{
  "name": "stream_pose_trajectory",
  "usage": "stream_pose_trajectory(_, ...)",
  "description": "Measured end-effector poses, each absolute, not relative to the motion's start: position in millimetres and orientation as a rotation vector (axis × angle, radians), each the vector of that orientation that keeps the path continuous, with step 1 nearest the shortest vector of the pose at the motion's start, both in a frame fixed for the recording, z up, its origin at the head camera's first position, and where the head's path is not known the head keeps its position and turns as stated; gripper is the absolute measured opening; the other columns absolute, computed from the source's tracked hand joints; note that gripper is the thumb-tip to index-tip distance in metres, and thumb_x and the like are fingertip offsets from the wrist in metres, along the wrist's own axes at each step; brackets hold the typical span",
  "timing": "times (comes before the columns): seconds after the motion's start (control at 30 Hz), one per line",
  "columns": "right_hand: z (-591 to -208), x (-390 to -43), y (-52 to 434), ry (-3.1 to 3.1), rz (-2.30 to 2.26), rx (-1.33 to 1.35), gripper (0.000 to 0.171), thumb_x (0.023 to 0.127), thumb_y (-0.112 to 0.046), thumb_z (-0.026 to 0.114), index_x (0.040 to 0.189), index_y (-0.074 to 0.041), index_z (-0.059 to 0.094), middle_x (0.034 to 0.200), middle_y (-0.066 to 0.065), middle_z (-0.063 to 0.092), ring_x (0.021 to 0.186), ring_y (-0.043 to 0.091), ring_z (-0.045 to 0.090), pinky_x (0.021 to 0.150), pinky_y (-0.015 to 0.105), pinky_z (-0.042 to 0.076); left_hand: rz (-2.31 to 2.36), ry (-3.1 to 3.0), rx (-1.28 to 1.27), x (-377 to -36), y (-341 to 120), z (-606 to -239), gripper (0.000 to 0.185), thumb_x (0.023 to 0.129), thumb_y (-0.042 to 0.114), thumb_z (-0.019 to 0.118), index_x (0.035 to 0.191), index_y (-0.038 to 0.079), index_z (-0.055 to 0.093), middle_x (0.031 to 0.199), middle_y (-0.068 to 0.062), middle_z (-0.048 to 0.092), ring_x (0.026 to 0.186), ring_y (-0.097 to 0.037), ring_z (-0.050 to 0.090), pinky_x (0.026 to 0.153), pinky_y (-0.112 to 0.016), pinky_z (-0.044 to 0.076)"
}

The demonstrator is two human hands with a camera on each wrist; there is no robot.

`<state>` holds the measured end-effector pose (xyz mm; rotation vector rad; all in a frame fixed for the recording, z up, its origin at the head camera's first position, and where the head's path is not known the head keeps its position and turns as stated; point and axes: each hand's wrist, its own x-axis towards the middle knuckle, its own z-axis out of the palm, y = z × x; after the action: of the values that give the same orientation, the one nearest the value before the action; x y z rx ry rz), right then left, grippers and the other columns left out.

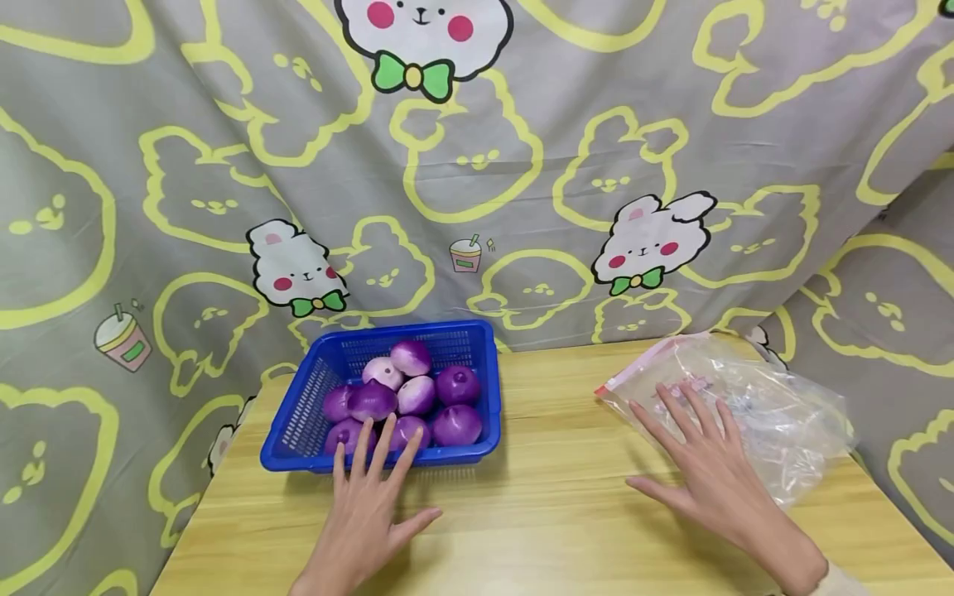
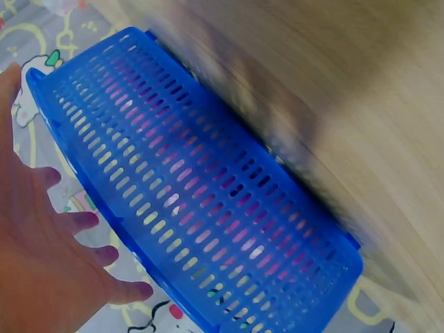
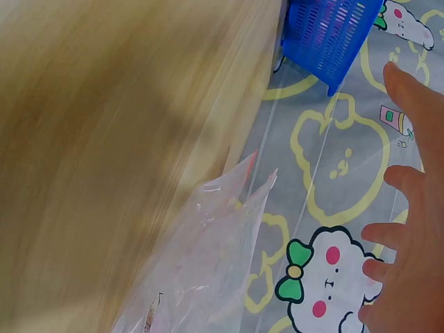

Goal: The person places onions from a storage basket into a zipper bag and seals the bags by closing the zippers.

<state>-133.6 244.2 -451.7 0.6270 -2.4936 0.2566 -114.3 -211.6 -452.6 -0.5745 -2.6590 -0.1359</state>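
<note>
A blue plastic basket point(image 1: 292, 426) with slotted sides stands left of centre on the table, several purple onions point(image 1: 457, 425) inside it. My left hand point(image 1: 365, 509), fingers spread and straight, hovers at the basket's near rim and holds nothing. In the left wrist view its fingertips sit right beside the rim, the onions showing through the slots. Over at the right, a clear zip bag point(image 1: 782, 414) with a pink and red closure lies on the table. My right hand point(image 1: 715, 484) is spread over the bag's near left part, with nothing in its fingers.
The light wooden table point(image 1: 551, 530) reaches back to a grey curtain point(image 1: 522, 182) printed with yellow outlines and white rabbits. The curtain also hangs along the left and right sides. Bare wood lies between the basket and the bag.
</note>
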Motion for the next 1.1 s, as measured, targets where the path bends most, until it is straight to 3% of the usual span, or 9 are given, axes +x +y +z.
stream_pose_trajectory(0.3,-454,-137,241,-2.512,0.271,0.614,0.088,0.08,-0.072,0.062,0.152,-0.026,0.042,0.16,0.015,0.03,0.151,0.037,0.012,0.118,0.062,-0.001,-0.128,-2.656,-0.597,-111,-207,-449,0.104,0.076,0.07,0.069,0.159,0.03,0.022,0.167,-0.008,0.005,0.149,-0.043,0.012,0.106,-0.077,0.014)
stream_pose_trajectory(0.57,-459,-142,237,-2.546,0.269,0.589,0.084,0.084,-0.067,0.062,0.153,-0.027,0.04,0.158,0.016,0.034,0.15,0.037,0.014,0.117,0.063,0.0,-0.129,-2.652,-0.61,-106,-205,-450,0.096,0.081,0.076,0.058,0.158,0.027,0.028,0.167,-0.008,0.007,0.151,-0.04,0.005,0.107,-0.075,0.016)
stream_pose_trajectory(0.73,-461,-145,235,-2.574,0.274,0.567,0.082,0.085,-0.064,0.064,0.153,-0.025,0.039,0.155,0.019,0.037,0.147,0.041,0.02,0.116,0.066,0.004,-0.125,-2.669,-0.618,-107,-202,-448,0.098,0.079,0.072,0.065,0.158,0.027,0.028,0.167,-0.008,0.007,0.152,-0.038,0.004,0.104,-0.076,0.021)
stream_pose_trajectory(0.97,-459,-157,238,-2.677,0.376,0.51,0.073,0.093,-0.05,0.063,0.153,-0.018,0.038,0.15,0.025,0.039,0.14,0.046,0.029,0.113,0.07,0.004,-0.123,-2.693,-0.646,-113,-193,-448,0.094,0.081,0.071,0.064,0.158,0.03,0.028,0.166,-0.01,0.012,0.152,-0.038,0.007,0.107,-0.075,0.019)
stream_pose_trajectory(1.1,-463,-165,242,-2.699,0.395,0.472,0.067,0.096,-0.044,0.062,0.15,-0.011,0.04,0.143,0.029,0.044,0.134,0.048,0.035,0.107,0.073,0.013,-0.125,-2.687,-0.67,-117,-190,-450,0.091,0.083,0.069,0.064,0.157,0.03,0.03,0.164,-0.014,0.021,0.149,-0.041,0.017,0.107,-0.074,0.021)
